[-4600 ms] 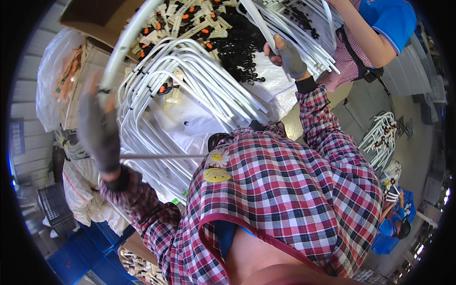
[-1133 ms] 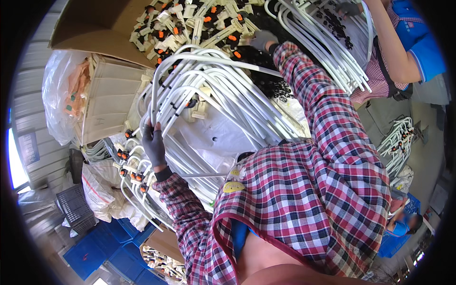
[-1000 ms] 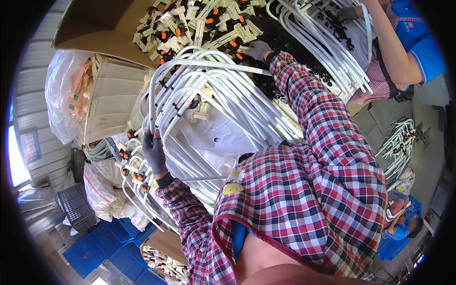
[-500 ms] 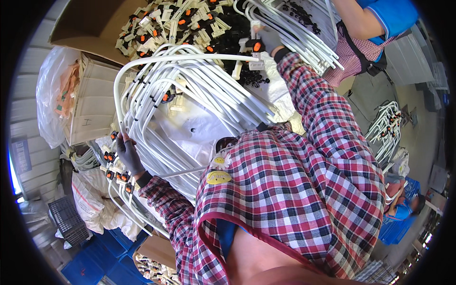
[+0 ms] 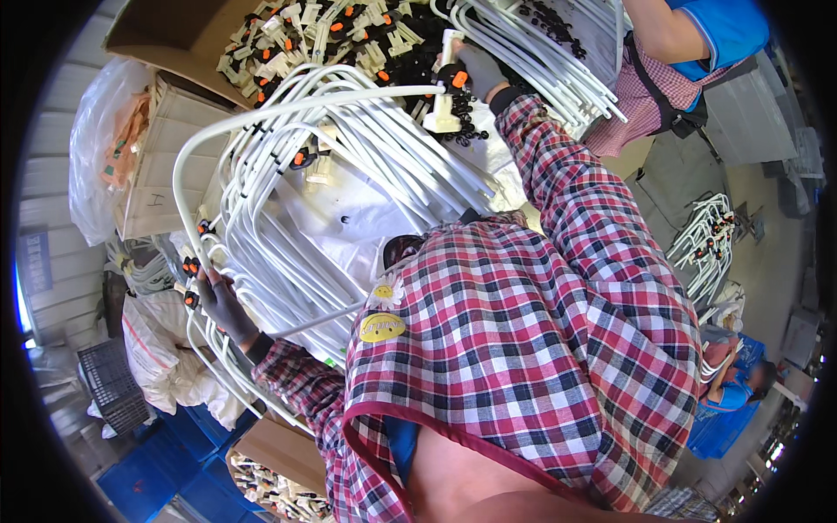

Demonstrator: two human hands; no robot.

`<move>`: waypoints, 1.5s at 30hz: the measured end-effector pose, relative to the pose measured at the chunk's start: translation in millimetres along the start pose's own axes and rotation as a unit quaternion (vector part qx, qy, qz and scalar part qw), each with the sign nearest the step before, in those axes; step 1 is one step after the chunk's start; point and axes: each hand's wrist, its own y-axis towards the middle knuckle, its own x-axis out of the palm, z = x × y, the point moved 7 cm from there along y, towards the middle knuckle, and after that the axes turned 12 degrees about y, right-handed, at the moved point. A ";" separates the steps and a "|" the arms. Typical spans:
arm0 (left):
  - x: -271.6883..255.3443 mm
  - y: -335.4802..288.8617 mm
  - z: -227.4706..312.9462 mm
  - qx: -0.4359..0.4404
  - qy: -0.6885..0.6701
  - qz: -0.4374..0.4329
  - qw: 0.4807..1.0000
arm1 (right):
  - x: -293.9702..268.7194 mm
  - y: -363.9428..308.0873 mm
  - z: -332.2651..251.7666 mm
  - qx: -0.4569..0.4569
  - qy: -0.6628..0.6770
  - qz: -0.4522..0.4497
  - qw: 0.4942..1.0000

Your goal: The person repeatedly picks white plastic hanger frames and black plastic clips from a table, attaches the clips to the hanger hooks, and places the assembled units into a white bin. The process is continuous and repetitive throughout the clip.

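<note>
My left hand (image 5: 225, 307), in a dark grey glove, is closed around a long bent white tube (image 5: 180, 174) on the left side. That tube arches over the pile to my right hand (image 5: 479, 71), gloved the same way. In the right hand is a cream plastic clamp with an orange button (image 5: 443, 112), gripped at the tube's end. Whether the tube end sits inside the clamp or only touches it, I cannot tell. Below the arch lies a heap of similar bent white tubes (image 5: 349, 131), some with small black rings on them.
A cardboard box (image 5: 166, 39) stands at the back left near a heap of cream and black clamps (image 5: 336, 35). More white tubes (image 5: 536, 65) lie back right, beside a co-worker's arm (image 5: 667, 35). Tubes with clamps (image 5: 190, 296) hang at the left, above a woven sack (image 5: 166, 349).
Both hands have shifted left with the tube, the left also a little lower. The clamp in my right hand is now more fully in sight at the tube's end.
</note>
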 end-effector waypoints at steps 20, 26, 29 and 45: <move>147.7 -5.8 203.8 0.214 0.150 -0.218 0.940 | 283.8 -46.3 -161.2 -0.041 -0.302 -0.415 0.857; 213.3 -3.2 240.2 0.248 0.045 -0.333 0.909 | 358.8 -115.2 -130.7 -0.212 -0.592 -0.563 0.537; 237.2 22.9 211.4 0.125 0.003 -0.421 0.899 | 343.5 -90.3 -123.9 -0.225 -0.576 -0.505 0.602; 48.4 38.5 37.7 -0.092 0.113 -0.108 0.984 | -78.5 -38.3 -8.0 -0.061 -0.779 0.059 0.621</move>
